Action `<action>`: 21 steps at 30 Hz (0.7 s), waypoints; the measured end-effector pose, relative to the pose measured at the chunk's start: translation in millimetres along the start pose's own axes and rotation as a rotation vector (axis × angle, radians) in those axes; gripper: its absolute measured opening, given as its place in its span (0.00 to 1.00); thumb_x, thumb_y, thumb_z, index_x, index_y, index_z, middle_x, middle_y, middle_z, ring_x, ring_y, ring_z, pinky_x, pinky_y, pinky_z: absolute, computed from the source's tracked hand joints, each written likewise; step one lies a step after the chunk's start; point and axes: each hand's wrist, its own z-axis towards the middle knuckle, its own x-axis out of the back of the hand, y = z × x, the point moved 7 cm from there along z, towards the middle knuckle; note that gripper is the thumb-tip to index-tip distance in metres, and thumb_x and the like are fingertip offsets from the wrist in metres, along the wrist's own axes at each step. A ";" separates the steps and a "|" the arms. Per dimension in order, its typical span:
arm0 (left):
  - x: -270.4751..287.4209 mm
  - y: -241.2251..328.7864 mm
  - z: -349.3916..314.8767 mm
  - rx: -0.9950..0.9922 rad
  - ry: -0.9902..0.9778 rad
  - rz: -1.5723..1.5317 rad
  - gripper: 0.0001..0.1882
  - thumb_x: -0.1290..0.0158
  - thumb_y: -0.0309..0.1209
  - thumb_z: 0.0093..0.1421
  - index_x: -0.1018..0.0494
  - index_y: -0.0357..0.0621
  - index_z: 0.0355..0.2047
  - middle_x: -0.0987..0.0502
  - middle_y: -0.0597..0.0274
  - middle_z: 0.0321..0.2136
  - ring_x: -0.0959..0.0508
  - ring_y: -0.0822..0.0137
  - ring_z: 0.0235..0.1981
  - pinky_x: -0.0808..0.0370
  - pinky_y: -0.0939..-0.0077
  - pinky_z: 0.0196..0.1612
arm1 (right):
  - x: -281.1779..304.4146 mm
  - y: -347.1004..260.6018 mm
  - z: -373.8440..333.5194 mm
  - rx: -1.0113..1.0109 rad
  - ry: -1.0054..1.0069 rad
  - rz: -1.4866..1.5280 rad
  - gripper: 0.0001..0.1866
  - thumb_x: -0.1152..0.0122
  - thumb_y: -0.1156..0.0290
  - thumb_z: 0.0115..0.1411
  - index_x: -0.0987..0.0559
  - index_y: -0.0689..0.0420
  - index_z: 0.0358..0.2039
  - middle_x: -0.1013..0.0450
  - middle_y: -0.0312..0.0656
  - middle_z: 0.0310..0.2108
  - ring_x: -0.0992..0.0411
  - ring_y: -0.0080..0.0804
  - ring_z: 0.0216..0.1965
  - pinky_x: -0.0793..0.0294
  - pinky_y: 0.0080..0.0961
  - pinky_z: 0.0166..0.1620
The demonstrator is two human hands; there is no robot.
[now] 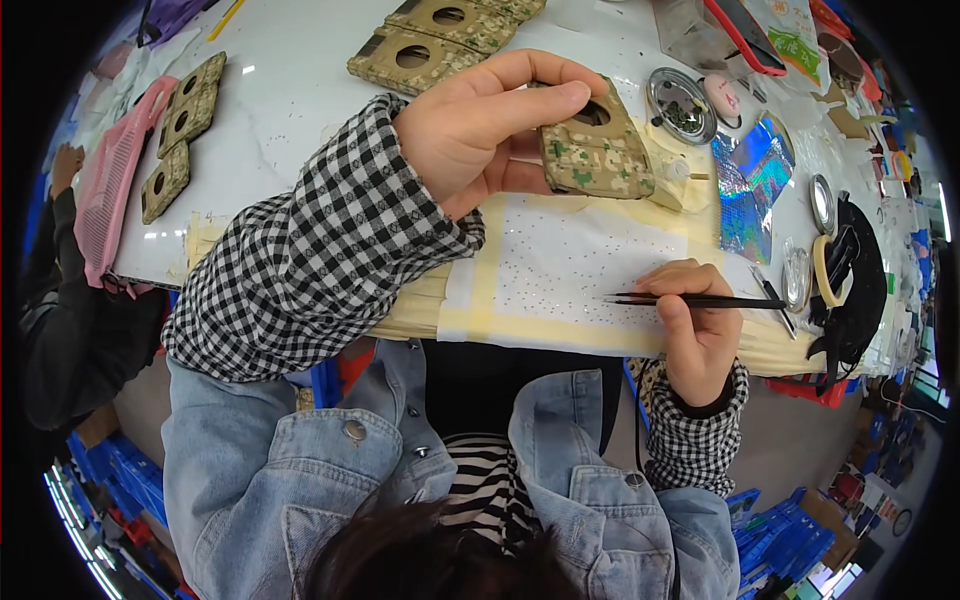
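Note:
My left hand (465, 125) is raised over the far side of the table, its fingers closed round a flat camouflage case (600, 168) with a round hole. In my right hand (697, 335), black fine-pointed tweezers (735, 301) are pinched, their tips pointing left. Those tips are just over a white sheet (560, 240) scattered with tiny shiny specks. Whether the tips hold a speck is too small to tell. More camouflage cases (385, 66) of the same kind lie beyond my left hand, and others (190, 105) lie to the left.
At the right are a round tin (682, 112) with dark bits, a shiny holographic pouch (745, 195), a pen (774, 300), a black cloth bag (862, 265) and a red-edged phone (748, 38). A pink mesh basket (118, 180) stands left, beside another person's dark sleeve (60, 330).

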 end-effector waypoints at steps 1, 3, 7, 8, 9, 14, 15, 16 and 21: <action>-0.4 0.5 -0.2 0.003 0.002 0.002 0.14 0.58 0.37 0.66 0.35 0.45 0.48 0.26 0.68 0.40 0.24 0.78 0.40 0.23 0.80 0.42 | -0.4 -0.8 0.1 0.009 -0.011 -0.033 0.06 0.43 0.75 0.58 0.28 0.64 0.33 0.28 0.42 0.30 0.32 0.26 0.34 0.33 0.21 0.39; -0.3 0.2 -0.7 0.003 0.009 0.010 0.14 0.58 0.37 0.66 0.35 0.45 0.48 0.26 0.68 0.40 0.24 0.79 0.40 0.23 0.80 0.42 | -1.1 -1.4 0.2 0.041 -0.031 -0.102 0.06 0.42 0.75 0.57 0.27 0.64 0.32 0.28 0.43 0.30 0.32 0.27 0.33 0.33 0.21 0.39; -0.5 0.3 -1.2 -0.003 0.015 0.021 0.14 0.58 0.37 0.66 0.35 0.45 0.48 0.26 0.69 0.40 0.24 0.79 0.40 0.23 0.80 0.42 | -1.8 -1.7 1.2 0.080 -0.035 -0.183 0.05 0.41 0.76 0.56 0.27 0.63 0.30 0.28 0.43 0.30 0.32 0.29 0.32 0.33 0.21 0.38; -1.0 0.4 -1.4 -0.001 0.014 0.020 0.14 0.58 0.37 0.66 0.35 0.45 0.48 0.26 0.69 0.40 0.24 0.79 0.40 0.23 0.80 0.42 | -1.7 -2.3 1.2 0.076 -0.029 -0.189 0.05 0.41 0.76 0.56 0.27 0.63 0.30 0.28 0.43 0.30 0.32 0.29 0.32 0.33 0.21 0.38; -1.0 0.6 -1.4 -0.001 0.019 0.024 0.14 0.58 0.37 0.66 0.35 0.45 0.48 0.26 0.69 0.40 0.24 0.79 0.40 0.23 0.81 0.42 | -2.0 -2.8 1.3 0.078 -0.028 -0.189 0.05 0.41 0.76 0.56 0.27 0.63 0.30 0.28 0.43 0.30 0.32 0.29 0.32 0.33 0.21 0.38; -0.3 0.5 -1.5 -0.001 0.027 0.031 0.14 0.58 0.37 0.66 0.35 0.45 0.48 0.26 0.68 0.39 0.24 0.79 0.39 0.23 0.81 0.42 | -2.8 -3.7 2.2 0.087 -0.029 -0.202 0.05 0.41 0.76 0.56 0.27 0.63 0.30 0.28 0.43 0.30 0.32 0.29 0.32 0.33 0.21 0.37; -0.6 0.6 -1.5 -0.001 0.028 0.034 0.14 0.58 0.37 0.66 0.35 0.45 0.48 0.26 0.68 0.39 0.24 0.79 0.39 0.23 0.81 0.41 | -2.8 -3.4 2.0 0.085 -0.027 -0.197 0.05 0.41 0.76 0.56 0.27 0.63 0.30 0.28 0.43 0.30 0.32 0.29 0.32 0.33 0.21 0.37; -1.2 0.8 -1.5 -0.001 0.028 0.036 0.15 0.58 0.37 0.66 0.35 0.45 0.48 0.26 0.68 0.39 0.24 0.79 0.39 0.23 0.81 0.41 | -2.7 -3.1 1.8 0.082 -0.026 -0.192 0.05 0.41 0.76 0.56 0.27 0.64 0.30 0.28 0.43 0.30 0.32 0.29 0.32 0.33 0.21 0.37; -1.1 0.7 -1.5 -0.005 0.024 0.036 0.15 0.58 0.37 0.66 0.35 0.45 0.48 0.26 0.67 0.39 0.24 0.78 0.39 0.23 0.81 0.41 | -1.8 -2.4 1.6 0.081 -0.015 -0.208 0.05 0.40 0.76 0.55 0.26 0.64 0.30 0.29 0.43 0.29 0.32 0.30 0.32 0.33 0.22 0.37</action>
